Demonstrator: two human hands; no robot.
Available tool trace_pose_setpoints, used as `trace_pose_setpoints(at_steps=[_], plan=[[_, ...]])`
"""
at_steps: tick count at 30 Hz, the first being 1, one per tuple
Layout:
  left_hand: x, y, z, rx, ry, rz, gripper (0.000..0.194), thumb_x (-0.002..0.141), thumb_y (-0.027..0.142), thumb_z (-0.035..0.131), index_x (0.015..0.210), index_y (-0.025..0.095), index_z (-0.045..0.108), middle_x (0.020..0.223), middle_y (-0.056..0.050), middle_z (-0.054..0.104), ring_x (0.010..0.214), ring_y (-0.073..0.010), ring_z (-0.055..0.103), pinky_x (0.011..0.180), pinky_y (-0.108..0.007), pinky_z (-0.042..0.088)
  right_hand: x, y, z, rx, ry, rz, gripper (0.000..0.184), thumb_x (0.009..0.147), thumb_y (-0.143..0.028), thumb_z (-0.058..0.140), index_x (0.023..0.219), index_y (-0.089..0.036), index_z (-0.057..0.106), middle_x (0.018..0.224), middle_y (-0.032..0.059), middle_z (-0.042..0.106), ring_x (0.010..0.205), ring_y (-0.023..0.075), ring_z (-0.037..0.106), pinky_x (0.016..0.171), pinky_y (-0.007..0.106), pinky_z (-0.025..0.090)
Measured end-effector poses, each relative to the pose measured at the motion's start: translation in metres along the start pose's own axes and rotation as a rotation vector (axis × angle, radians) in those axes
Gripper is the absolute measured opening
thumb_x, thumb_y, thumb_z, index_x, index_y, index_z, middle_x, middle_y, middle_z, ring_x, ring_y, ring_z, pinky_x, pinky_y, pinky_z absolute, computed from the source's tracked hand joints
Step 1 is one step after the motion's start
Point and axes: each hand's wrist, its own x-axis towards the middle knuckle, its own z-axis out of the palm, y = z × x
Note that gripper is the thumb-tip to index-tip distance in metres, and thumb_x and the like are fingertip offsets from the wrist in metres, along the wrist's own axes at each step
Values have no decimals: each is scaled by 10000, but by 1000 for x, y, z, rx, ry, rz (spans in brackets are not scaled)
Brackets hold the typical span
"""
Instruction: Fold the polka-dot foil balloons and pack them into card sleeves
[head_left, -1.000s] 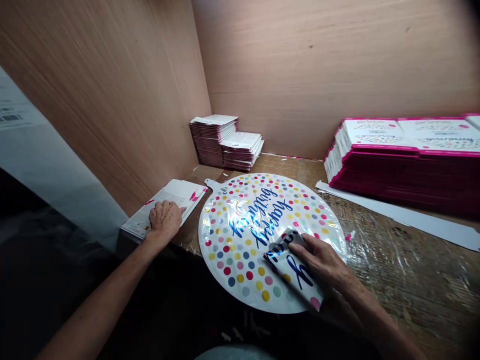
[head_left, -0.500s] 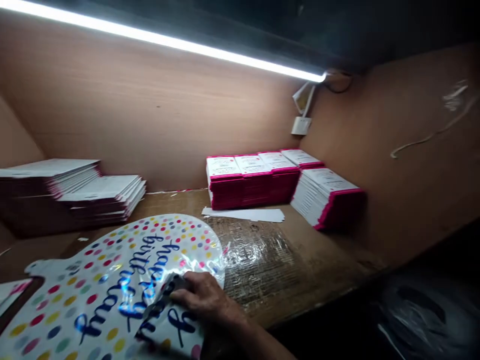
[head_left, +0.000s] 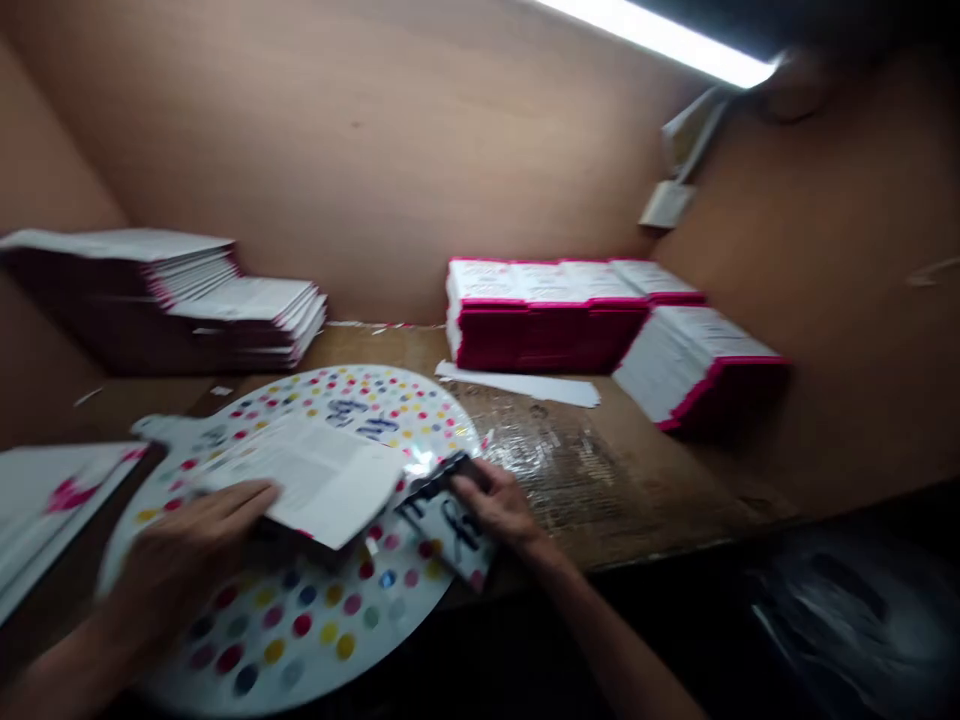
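A round foil balloon [head_left: 300, 625] with coloured dots and blue lettering lies flat on the bench, its tab pointing left. My left hand [head_left: 187, 560] grips a white printed card [head_left: 315, 480], which lies tilted across the upper part of the balloon and hides much of the lettering. The balloon's lower right edge is folded over into a flap [head_left: 448, 530], and my right hand [head_left: 495, 505] holds that fold. The view is motion-blurred.
Stacks of magenta-edged white cards [head_left: 547, 315] stand at the back right, with another stack [head_left: 697, 365] beside them. White card stacks [head_left: 157, 290] sit at the back left, and a card pile [head_left: 52, 510] lies at lower left. A white strip [head_left: 517, 385] lies on the taped cardboard bench top [head_left: 570, 470].
My left hand has moved from the card pile onto the balloon, bringing a white card with it. The view has swung toward the right, and my right hand remains on the fold.
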Motion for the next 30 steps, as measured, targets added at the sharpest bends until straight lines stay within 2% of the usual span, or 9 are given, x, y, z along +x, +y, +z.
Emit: trace_pose_setpoints(at_steps=[3,5,10,13,20,23,25,27,30], plan=[[5,3,9,-103,-144,11,494,818,102,380,1181,244,683,1327,-49,639,1212,-239,593,1028,-362,476,-7,5,-12,-132,-57,18,297,857,-475,586,844,-181,625,731,-2,594,659,144,534,592,237,432],[11,13,11,-185,-145,-4,505,783,111,421,1203,242,669,1362,-46,614,1263,-231,560,1089,-376,434,-9,1,-11,-207,-142,-3,326,876,-502,565,808,-187,607,728,0,586,659,145,527,586,236,429],[30,53,8,-238,-124,6,273,883,344,535,1090,207,651,1257,-101,640,1230,-251,568,1053,-402,471,-3,-28,17,-199,-324,-30,368,916,-531,504,765,-199,552,719,-6,551,629,128,488,560,222,414],[35,66,10,-179,-191,58,219,892,283,519,1050,180,629,1196,-132,639,1168,-258,587,992,-402,511,6,-39,39,-218,-350,-82,348,927,-503,498,784,-195,575,712,-10,554,639,123,482,565,215,392],[34,43,61,8,-52,162,345,834,130,455,1054,112,720,1148,-238,665,1071,-331,635,764,-382,601,26,-28,61,-503,-284,-214,366,884,-495,570,684,-190,552,594,-41,485,558,91,405,517,213,278],[41,38,78,36,-67,228,413,769,27,404,983,125,744,1049,-214,689,987,-325,653,647,-360,594,30,-25,62,-551,-295,-216,373,882,-505,582,681,-191,557,580,-47,480,539,88,400,501,217,273],[42,42,73,73,-142,223,432,750,-19,357,878,150,733,903,-157,685,827,-286,663,548,-329,548,28,-25,62,-545,-290,-249,352,902,-502,559,738,-193,594,621,-35,528,570,102,452,532,220,335],[43,49,56,88,-226,205,413,779,-33,324,796,171,683,788,-93,638,652,-229,619,504,-304,493,23,-24,62,-505,-223,-308,289,914,-457,555,975,-184,629,835,20,632,734,144,565,660,239,440],[46,60,28,105,-293,182,335,812,-38,347,795,156,620,785,-79,603,610,-196,587,523,-284,471,18,-24,63,-487,-109,-313,547,892,-354,592,1369,-151,417,1260,147,547,1127,237,551,935,332,459]])
